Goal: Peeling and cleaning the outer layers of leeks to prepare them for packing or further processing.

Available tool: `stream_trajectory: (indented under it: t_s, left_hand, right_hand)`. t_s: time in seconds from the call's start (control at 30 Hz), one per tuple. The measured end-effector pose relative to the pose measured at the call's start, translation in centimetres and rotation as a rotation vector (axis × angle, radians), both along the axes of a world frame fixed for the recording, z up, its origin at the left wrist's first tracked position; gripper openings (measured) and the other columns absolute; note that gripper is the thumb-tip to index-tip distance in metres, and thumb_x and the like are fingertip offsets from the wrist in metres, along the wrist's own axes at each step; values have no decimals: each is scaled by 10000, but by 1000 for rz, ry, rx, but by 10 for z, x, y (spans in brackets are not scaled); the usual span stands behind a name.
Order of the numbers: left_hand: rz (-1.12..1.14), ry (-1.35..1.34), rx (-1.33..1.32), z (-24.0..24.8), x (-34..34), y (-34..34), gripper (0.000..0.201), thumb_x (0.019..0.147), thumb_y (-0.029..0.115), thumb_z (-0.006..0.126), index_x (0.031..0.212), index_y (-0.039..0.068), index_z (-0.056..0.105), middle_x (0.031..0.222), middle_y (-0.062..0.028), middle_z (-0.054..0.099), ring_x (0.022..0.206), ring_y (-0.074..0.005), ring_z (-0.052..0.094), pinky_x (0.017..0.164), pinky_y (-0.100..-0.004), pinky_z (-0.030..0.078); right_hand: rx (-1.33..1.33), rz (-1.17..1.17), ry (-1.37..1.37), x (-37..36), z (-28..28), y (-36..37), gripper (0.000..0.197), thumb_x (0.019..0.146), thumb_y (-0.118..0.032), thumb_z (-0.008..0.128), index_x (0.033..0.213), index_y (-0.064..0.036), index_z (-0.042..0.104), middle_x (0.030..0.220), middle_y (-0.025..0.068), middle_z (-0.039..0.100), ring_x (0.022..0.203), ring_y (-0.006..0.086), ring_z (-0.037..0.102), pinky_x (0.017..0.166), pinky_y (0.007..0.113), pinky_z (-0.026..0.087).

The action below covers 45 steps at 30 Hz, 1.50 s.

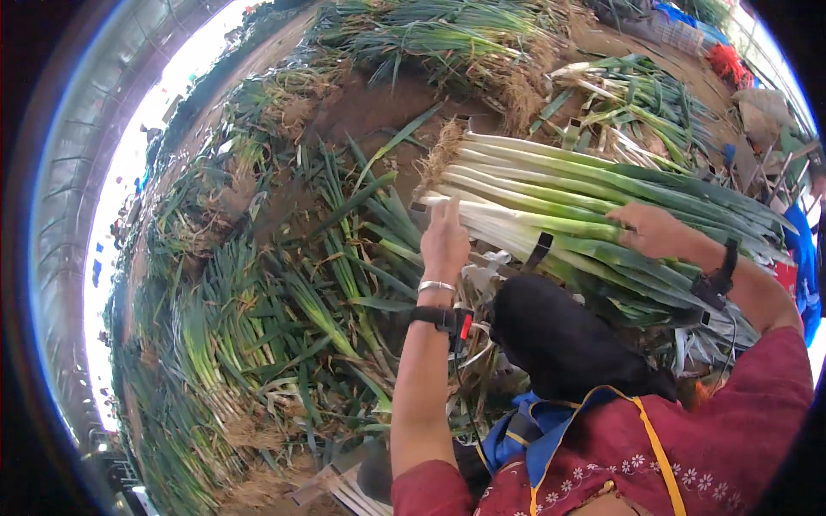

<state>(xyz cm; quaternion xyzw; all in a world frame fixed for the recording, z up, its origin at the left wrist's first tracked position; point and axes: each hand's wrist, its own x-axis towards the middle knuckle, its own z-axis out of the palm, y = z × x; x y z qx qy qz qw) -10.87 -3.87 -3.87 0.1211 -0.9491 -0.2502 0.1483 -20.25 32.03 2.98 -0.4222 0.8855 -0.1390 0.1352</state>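
Note:
A wide row of long green onions [533,185] lies side by side in front of me, with white shanks and brown roots at the left and green leaves fanning right. My left hand [445,243] is at the near root end, its fingers closed on the white end of the nearest stalk. Farther along, where white turns to green, my right hand [652,230] has its fingers curled round a green onion on the near side. Its fingertips are partly hidden among the leaves. A dark strap-like piece [539,251] rises at the row's near edge, close to my knee.
Loose green onions [292,292] cover the ground at left. A big heap [430,39] lies at the far side, and a smaller pile [641,103] at far right. Red netting [730,64] sits beyond it. My dark-clad knee [559,335] stands close to the row.

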Motion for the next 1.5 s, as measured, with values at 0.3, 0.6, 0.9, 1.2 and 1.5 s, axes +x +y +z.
stream_trajectory:
  t_s: [0.3,0.6,0.9,1.2,1.5]
  left_hand:
    - [-124,10,-404,-30,-37,-34,416,705,28,549,1076,196,633,1098,-4,582,1076,-240,477,886,-398,360]
    - [-162,-1,-370,-31,-71,-45,201,729,84,529,873,149,654,912,-32,634,981,-227,564,880,-424,349]
    - [-181,116,-311,-27,-71,-48,190,712,78,545,860,130,654,893,-44,619,931,-255,570,853,-400,398]
    - [-236,270,-208,-42,-73,-40,191,705,66,548,863,117,642,901,-54,608,917,-269,570,839,-392,425]
    - [-255,262,-141,-42,-69,-45,210,708,46,551,880,129,637,900,-52,601,933,-261,568,850,-390,411]
  right_hand:
    - [98,48,-52,-8,-22,-14,529,765,-197,624,1260,-82,473,1175,161,478,1101,355,456,967,425,375]
    - [216,96,-11,-10,-10,-25,609,713,-135,574,1303,-84,428,1182,176,479,1100,357,466,924,434,410]
    - [249,81,22,-17,-2,-28,609,712,-159,552,1297,-56,418,1082,182,509,1025,357,493,873,422,430]
    - [192,162,-2,-14,22,-30,462,670,-127,525,1101,22,448,976,201,497,933,373,509,812,452,430]
    - [240,100,140,33,46,-45,589,690,-116,516,1262,-28,410,875,154,538,748,383,551,663,471,457]
